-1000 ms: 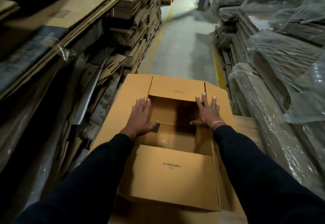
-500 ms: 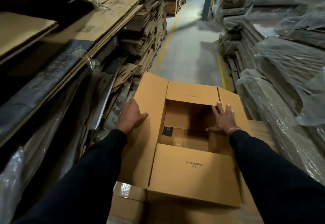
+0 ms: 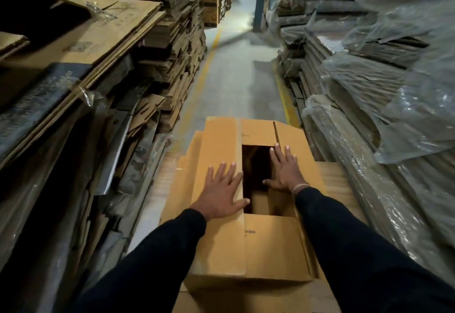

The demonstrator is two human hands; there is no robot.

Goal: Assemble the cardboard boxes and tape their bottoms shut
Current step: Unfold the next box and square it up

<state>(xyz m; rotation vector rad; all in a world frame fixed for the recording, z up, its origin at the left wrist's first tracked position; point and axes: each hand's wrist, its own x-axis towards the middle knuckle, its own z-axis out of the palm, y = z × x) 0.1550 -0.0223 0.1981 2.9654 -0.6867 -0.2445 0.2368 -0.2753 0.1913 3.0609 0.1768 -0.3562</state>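
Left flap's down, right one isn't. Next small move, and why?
Probably push the right flap flat with the right hand toward the left flap. The left hand lies flat on that one, and a dark gap shows between them, so the box's bottom isn't ready for tape.

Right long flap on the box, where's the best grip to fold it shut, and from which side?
Likely the right flap by its free inner edge beside the open gap, coming from above on the right. That edge is exposed; the right hand already lies flat there. The left hand presses the left flap down on the cardboard box.
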